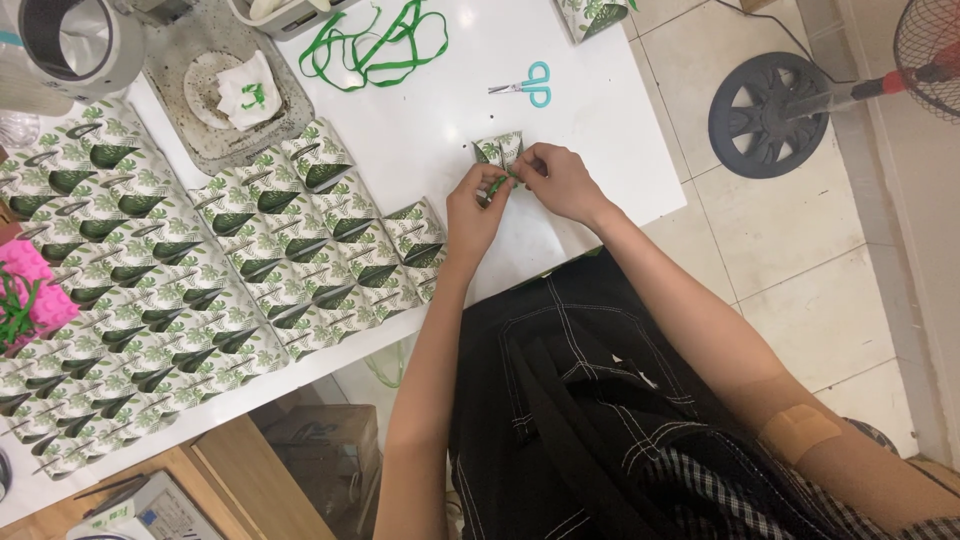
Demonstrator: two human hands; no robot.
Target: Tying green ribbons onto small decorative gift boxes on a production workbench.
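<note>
I see left hand (474, 212) and right hand (556, 180) pinching a green ribbon (497, 185) at a leaf-print box (498, 148) | white table (450, 120) | rows of like leaf-print boxes (180, 270) left of hands | scissors (526, 86) beyond | loose green ribbon coil (375, 45) far edge | fan base (768, 115) on floor, right.
</note>
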